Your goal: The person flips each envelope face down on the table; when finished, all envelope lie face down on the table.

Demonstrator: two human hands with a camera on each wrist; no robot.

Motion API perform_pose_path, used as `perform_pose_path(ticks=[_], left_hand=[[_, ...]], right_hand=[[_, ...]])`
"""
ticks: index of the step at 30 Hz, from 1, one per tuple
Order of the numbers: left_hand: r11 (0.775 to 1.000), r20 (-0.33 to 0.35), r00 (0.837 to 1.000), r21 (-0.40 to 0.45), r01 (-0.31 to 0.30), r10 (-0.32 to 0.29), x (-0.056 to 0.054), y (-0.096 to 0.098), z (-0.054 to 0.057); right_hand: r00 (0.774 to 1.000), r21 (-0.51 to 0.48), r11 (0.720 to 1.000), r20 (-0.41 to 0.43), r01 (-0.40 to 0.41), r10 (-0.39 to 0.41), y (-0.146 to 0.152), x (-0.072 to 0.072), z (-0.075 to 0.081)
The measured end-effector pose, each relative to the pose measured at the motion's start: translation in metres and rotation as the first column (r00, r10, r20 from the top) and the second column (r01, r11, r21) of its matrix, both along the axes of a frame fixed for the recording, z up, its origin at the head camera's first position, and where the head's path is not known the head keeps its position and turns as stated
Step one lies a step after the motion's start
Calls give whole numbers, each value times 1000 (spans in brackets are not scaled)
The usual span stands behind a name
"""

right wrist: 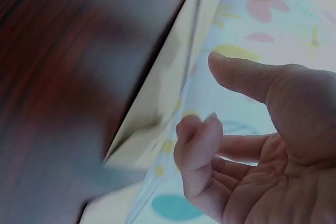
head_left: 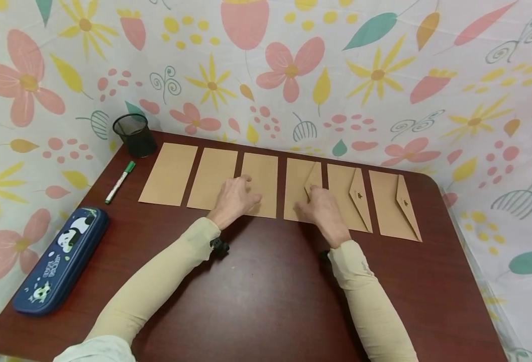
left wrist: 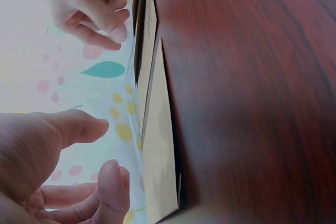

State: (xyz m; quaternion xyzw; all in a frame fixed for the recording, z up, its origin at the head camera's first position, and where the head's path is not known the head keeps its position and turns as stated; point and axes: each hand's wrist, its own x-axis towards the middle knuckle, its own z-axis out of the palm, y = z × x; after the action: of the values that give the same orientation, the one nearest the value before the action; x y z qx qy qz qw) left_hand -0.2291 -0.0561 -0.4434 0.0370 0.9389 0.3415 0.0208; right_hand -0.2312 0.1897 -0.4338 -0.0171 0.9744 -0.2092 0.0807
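Note:
Several brown paper envelopes lie in a row along the back of the table. My left hand (head_left: 236, 198) is above the third envelope from the left (head_left: 263, 168), thumb and fingers apart with nothing between them. Above the fourth envelope (head_left: 296, 176) is my right hand (head_left: 323, 211), fingers loosely bent and empty; it partly covers that envelope's flap. Two envelopes farther right, the fifth (head_left: 338, 183) and the rightmost (head_left: 385, 201), show pointed flaps with a small dark mark. Plain faces show on the leftmost envelope (head_left: 168, 173) and the second (head_left: 213, 168).
A black mesh pen holder (head_left: 139, 141) stands at the back left corner. In front of it lies a green-capped marker (head_left: 120, 182), then a blue panda pencil case (head_left: 62, 261) along the left edge. A patterned cloth (head_left: 266, 75) hangs behind the dark wooden table (head_left: 247, 301).

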Motion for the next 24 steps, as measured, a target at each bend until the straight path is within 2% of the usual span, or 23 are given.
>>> perform_pose_path(ticks=[2,4,6,7,9,10,12,13,14,16,17,20,24], left_hand=[[1000,-13,1000,13,6,-6,1,2,1],[999,-23,1000,36,11,-10,2,3,1],[998,-21,1000,52,18,-17,2,5,2],[997,-28,999,68,30,-29,-1,4,-7],[996,-8,999,78,35,-34,-1,5,-6],[995,-14,999,85,46,-45,-5,5,-15],[995,-3,999,83,50,-50,-5,8,-15],[995,-4,999,82,51,-51,-5,9,-15],[996,4,999,73,46,-46,-1,13,-6],[996,-23,998,73,56,-55,-1,17,-6],[997,-22,998,63,53,-51,3,20,4],[996,-43,997,57,62,-60,4,26,5],[995,-15,998,71,68,-67,4,33,4]], right_hand=[[1000,-3,1000,24,17,-17,10,-2,-4],[998,18,999,48,30,-31,21,-8,-14],[998,45,998,56,37,-39,32,-18,-30],[997,54,998,69,37,-41,37,-23,-39],[997,77,996,65,33,-38,46,-33,-58],[997,79,997,72,26,-32,49,-36,-63],[998,91,996,55,18,-23,55,-42,-74],[998,97,995,54,24,-29,56,-43,-76],[999,102,995,47,24,-28,57,-44,-78],[999,102,994,36,23,-26,60,-46,-79],[999,101,995,30,24,-27,60,-46,-80],[999,96,995,26,19,-21,62,-47,-80],[1000,116,993,23,17,-20,65,-48,-80]])
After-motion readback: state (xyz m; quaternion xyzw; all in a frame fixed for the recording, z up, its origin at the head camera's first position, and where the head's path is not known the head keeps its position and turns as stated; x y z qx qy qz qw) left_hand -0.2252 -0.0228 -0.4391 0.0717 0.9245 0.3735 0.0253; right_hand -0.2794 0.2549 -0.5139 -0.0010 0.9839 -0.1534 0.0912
